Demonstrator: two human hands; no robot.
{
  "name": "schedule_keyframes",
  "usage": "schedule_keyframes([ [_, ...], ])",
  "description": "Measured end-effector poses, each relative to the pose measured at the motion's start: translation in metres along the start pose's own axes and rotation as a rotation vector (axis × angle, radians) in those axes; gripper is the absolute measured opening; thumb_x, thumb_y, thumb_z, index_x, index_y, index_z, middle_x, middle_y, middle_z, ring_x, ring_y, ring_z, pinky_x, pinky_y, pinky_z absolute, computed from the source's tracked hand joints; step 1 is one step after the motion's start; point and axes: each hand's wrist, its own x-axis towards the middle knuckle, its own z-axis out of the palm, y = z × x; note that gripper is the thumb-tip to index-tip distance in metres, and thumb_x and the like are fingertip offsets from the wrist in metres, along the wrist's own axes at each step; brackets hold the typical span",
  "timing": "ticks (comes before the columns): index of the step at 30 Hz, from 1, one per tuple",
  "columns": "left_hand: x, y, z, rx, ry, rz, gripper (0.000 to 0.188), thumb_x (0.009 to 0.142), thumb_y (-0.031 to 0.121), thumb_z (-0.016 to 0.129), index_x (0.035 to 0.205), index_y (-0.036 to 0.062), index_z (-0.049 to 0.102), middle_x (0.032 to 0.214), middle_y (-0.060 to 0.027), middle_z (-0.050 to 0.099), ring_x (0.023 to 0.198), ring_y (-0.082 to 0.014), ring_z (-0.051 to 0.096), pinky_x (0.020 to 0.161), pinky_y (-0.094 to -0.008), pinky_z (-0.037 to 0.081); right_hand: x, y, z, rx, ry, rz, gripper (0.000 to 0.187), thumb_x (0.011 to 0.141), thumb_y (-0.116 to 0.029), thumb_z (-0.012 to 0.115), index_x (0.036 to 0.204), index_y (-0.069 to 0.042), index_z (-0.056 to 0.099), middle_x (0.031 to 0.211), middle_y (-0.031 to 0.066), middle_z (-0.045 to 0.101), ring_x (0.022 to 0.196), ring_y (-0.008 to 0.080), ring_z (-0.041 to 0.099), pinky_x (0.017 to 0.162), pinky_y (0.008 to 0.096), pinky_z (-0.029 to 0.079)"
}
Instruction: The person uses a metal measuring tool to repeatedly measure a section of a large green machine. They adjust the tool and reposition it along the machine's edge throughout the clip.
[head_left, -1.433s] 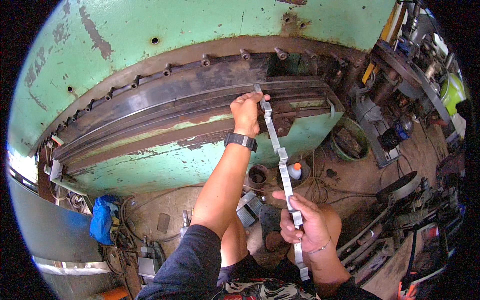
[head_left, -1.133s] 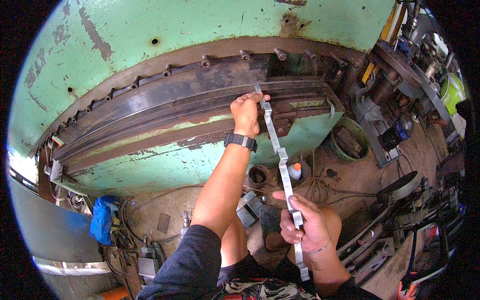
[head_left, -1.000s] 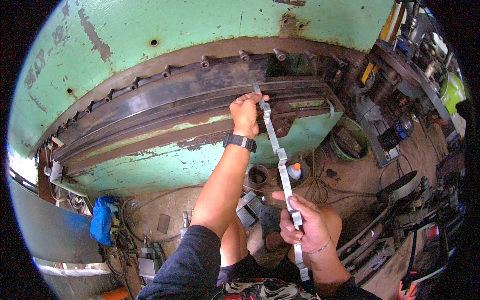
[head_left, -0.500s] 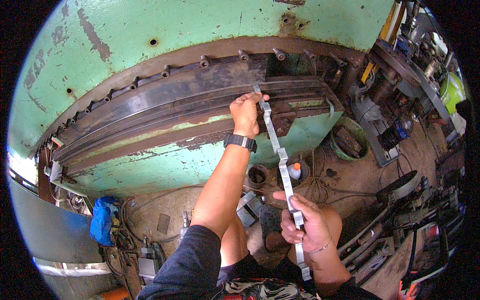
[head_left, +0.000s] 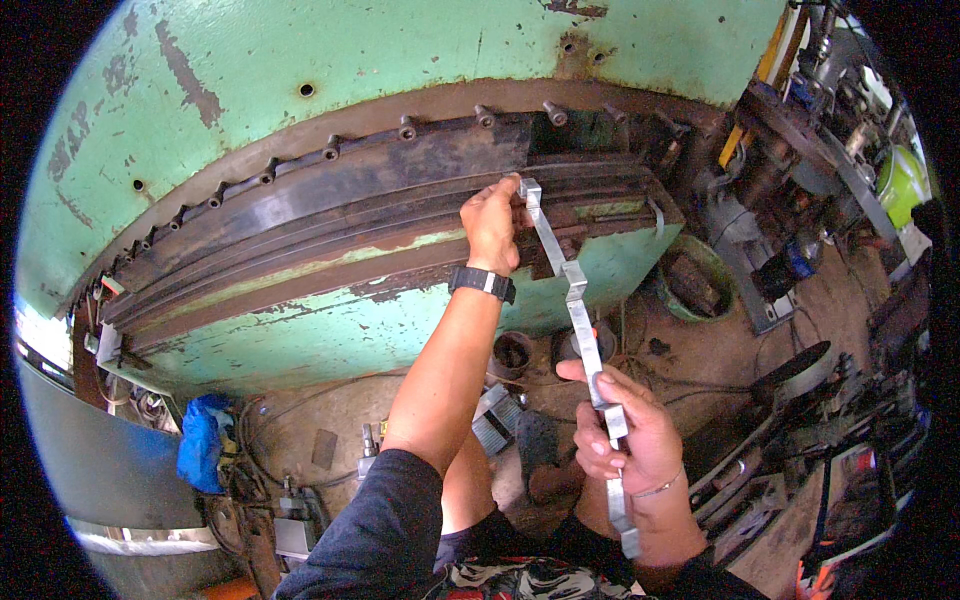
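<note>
One large green machine [head_left: 300, 335] with chipped paint spans the work area. Multiple bolts [head_left: 407, 128] line the curved dark edge of its upper section. Brown, stained floor [head_left: 345, 410] extends in front of the machine. A green bucket [head_left: 688, 306] stands beside the machine's right end; a blue bundle [head_left: 204, 440] sits forward of its left end. The stepped metal strip [head_left: 584, 325] is in front of the machine, running from its dark ledge toward the person. Left hand [head_left: 488, 225]: nearly closed, fingers pinching the strip's machine-side end; contact between strip and machine cannot be determined. Right hand [head_left: 635, 430]: partly curled, gripping the strip farther from the machine, thumb laid against it, index finger extended past it.
</note>
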Motion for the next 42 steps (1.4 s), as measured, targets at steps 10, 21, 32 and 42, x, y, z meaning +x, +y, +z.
schedule_keyframes([
  [10, 0.000, -0.016, -0.017, -0.208, -0.016, -0.116, 0.041, 0.100, 0.041, 0.055, 0.099, 0.0019, 0.066, 0.077, -0.0074, 0.067, 0.056, -0.0178, 0.060, 0.057, -0.0324, 0.050, -0.004, -0.014, 0.005, 0.120, -0.114, 0.044, 0.044, 0.108, -0.026, 0.037, 0.144, -0.002, 0.045, 0.060, 0.0081, 0.054, 0.035, 0.0095, 0.037, 0.033, 0.0268, 0.032],
  [21, -0.011, -0.011, -0.027, -0.155, -0.049, -0.126, 0.033, 0.101, 0.033, 0.051, 0.103, 0.0034, 0.065, 0.083, -0.0083, 0.067, 0.064, -0.0188, 0.060, 0.064, -0.0347, 0.052, 0.001, -0.022, 0.010, 0.219, -0.188, 0.040, 0.045, 0.109, -0.029, 0.034, 0.145, -0.004, 0.044, 0.061, 0.0065, 0.052, 0.036, 0.0102, 0.038, 0.032, 0.0273, 0.033],
  [32, -0.012, 0.013, -0.035, -0.101, -0.090, -0.066, 0.033, 0.101, 0.031, 0.051, 0.108, 0.0022, 0.066, 0.086, -0.0084, 0.068, 0.068, -0.0185, 0.062, 0.066, -0.0341, 0.052, 0.002, -0.047, 0.030, 0.173, -0.212, 0.022, 0.045, 0.109, -0.027, 0.033, 0.145, -0.002, 0.043, 0.060, 0.0066, 0.050, 0.038, 0.0108, 0.041, 0.032, 0.0270, 0.036],
  [42, -0.042, 0.016, -0.034, -0.070, -0.174, -0.113, 0.033, 0.101, 0.032, 0.052, 0.109, 0.0026, 0.066, 0.090, -0.0087, 0.069, 0.072, -0.0191, 0.063, 0.070, -0.0343, 0.052, -0.001, -0.045, 0.032, 0.157, -0.212, 0.013, 0.044, 0.109, -0.027, 0.033, 0.143, 0.000, 0.046, 0.060, 0.0056, 0.049, 0.037, 0.0111, 0.042, 0.031, 0.0273, 0.038],
])
